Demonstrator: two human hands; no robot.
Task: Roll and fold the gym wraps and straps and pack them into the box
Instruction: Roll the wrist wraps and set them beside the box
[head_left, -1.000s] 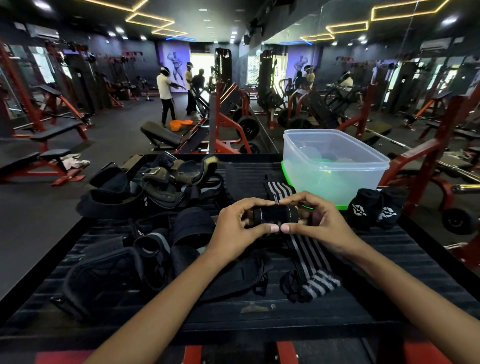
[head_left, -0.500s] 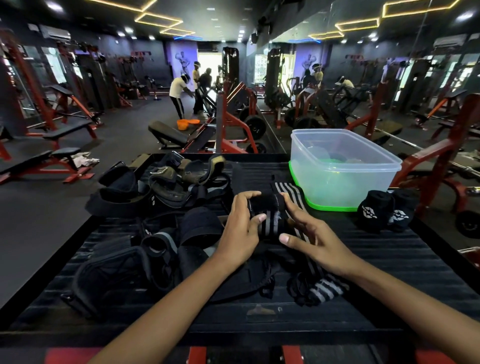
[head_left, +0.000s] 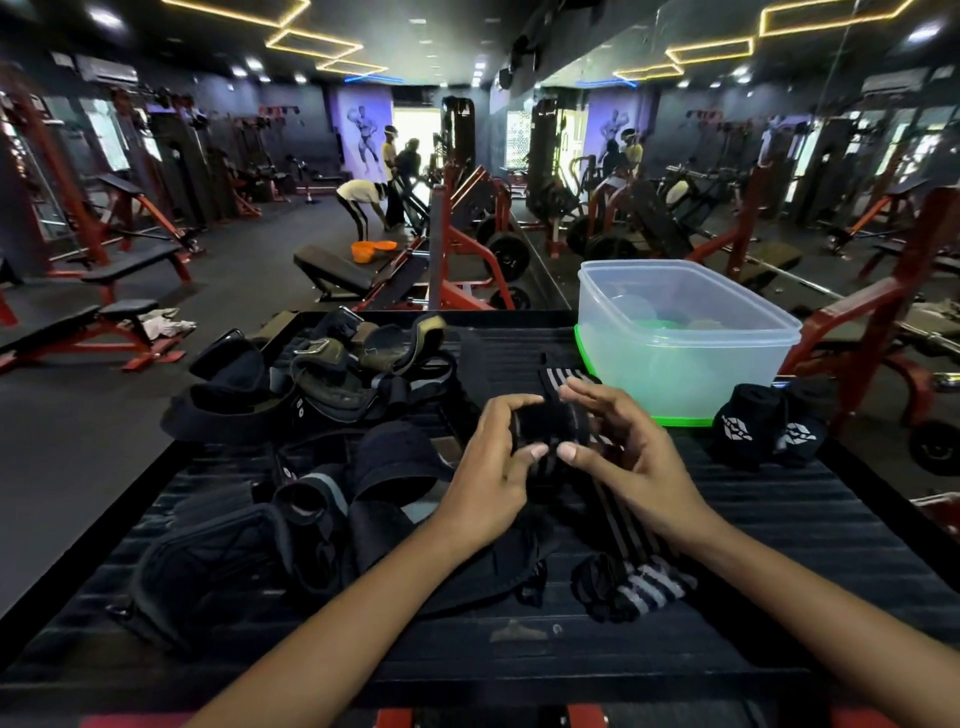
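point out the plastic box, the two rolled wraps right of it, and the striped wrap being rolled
plastic box (head_left: 691, 364), head view, front wall
rolled wraps (head_left: 748, 423), head view, left roll's side
striped wrap (head_left: 550, 431), head view, rolled part between the hands

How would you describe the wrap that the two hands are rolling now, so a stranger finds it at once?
Start at the clear plastic box with the green base on the black ribbed table. Just left of it, the left hand and right hand hold a black wrap with grey stripes, the only half-rolled one.

No readable words or numbers

Only white geometric logo marks show on the two black rolled wraps (head_left: 763, 425) at the right of the desk (head_left: 779, 545); their lettering, if any, is too small to tell.
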